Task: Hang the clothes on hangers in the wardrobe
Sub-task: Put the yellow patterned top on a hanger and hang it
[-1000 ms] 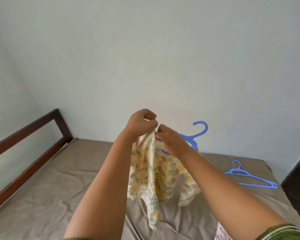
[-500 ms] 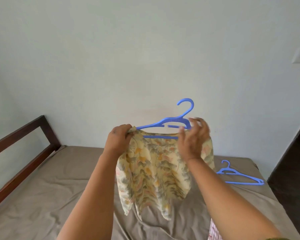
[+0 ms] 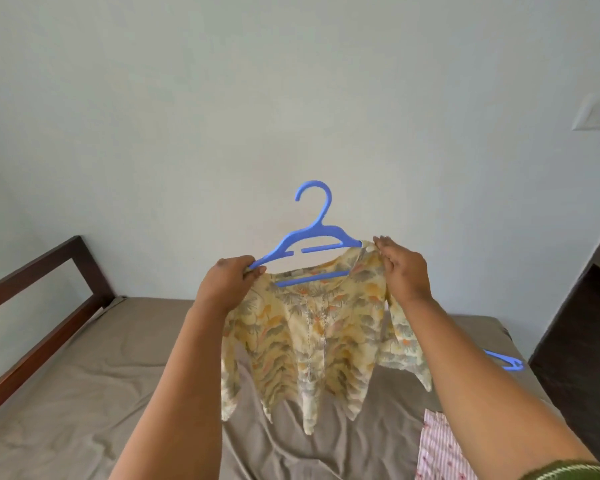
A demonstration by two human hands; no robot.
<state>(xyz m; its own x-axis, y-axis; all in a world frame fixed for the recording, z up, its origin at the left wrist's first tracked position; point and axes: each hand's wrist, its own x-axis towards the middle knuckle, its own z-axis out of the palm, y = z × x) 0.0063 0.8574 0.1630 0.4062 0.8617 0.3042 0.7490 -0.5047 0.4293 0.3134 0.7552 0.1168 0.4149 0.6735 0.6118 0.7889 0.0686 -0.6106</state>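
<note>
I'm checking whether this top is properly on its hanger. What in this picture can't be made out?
- Head view: the blue hanger's left tip is hidden under the left hand.
- Its right tip is covered by the floral top.
- The second hanger on the bed is mostly behind the right forearm.
- The striped garment is cut off by the bottom edge.
- No wardrobe is in frame.

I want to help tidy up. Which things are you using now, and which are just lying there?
Using now:
blue hanger
yellow top
left hand
right hand

Just lying there:
spare hanger
striped cloth
bed
</note>
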